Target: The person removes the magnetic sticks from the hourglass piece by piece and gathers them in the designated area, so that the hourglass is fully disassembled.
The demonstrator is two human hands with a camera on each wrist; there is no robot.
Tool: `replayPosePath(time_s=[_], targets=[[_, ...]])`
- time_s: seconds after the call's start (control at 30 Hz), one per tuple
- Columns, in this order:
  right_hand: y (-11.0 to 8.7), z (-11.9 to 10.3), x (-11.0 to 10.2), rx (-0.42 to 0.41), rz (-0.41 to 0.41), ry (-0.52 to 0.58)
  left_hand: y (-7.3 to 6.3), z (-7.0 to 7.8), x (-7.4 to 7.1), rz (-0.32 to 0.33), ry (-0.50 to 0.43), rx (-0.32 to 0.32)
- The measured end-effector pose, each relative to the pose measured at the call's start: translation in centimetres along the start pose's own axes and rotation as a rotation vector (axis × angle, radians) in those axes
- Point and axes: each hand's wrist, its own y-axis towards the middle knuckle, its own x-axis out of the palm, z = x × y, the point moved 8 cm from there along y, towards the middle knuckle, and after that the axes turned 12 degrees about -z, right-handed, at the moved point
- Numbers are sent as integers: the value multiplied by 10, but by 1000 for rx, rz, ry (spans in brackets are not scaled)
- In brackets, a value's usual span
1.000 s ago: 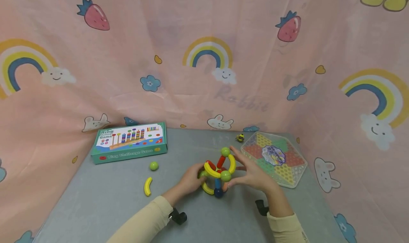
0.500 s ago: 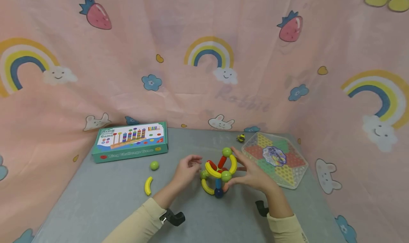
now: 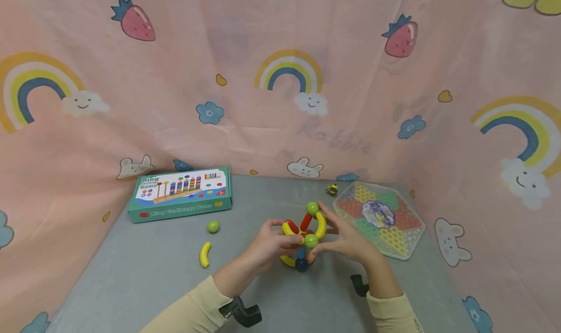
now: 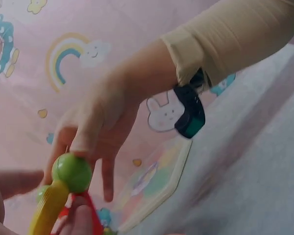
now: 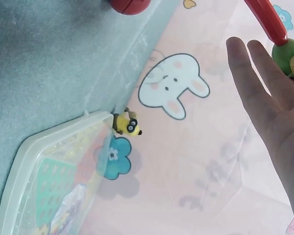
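Note:
A toy structure of magnetic sticks and balls stands on the table; its dark blue ball (image 3: 301, 265) is at the bottom. Two green balls (image 3: 311, 241) are joined by a yellow curved stick (image 3: 321, 225) on its right side, with red sticks (image 3: 306, 221) within. My right hand (image 3: 350, 238) holds that side between thumb and forefinger, other fingers extended in the right wrist view. From the left, my left hand (image 3: 267, 248) pinches the structure's front yellow curved stick (image 4: 49, 210), partly covering it. A lower yellow curved stick (image 3: 288, 261) shows beneath the left hand.
A loose green ball (image 3: 213, 226) and a loose yellow curved stick (image 3: 205, 254) lie to the left. Behind them is a green Ring Challenge Game box (image 3: 179, 194). At right lies a clear hexagonal game case (image 3: 414, 245), with a small bee figure (image 3: 332, 189) near its far corner.
My left hand let go of the structure's left green ball, drew back left, then came forward again onto the front yellow curved stick. The right hand has kept its hold.

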Motion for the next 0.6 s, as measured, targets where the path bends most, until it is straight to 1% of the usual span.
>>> replayPosePath(time_s=[0.07,0.17,0.23,0.4,0.6], targets=[[0,-1,0,-8,-2,-2,1,-2,3,26,-41,-5],[0,-2,-1,-9,-2,-2,3,-4,4,61,-58,-5],[0,-2,-1,-7,-6,1,3,-4,4,84,-39,-7],[0,0,-1,7,-13,10,2,-3,4,115,36,-11],[-2,1,-2,25,-14,19,1,-1,4,152,81,-17]])
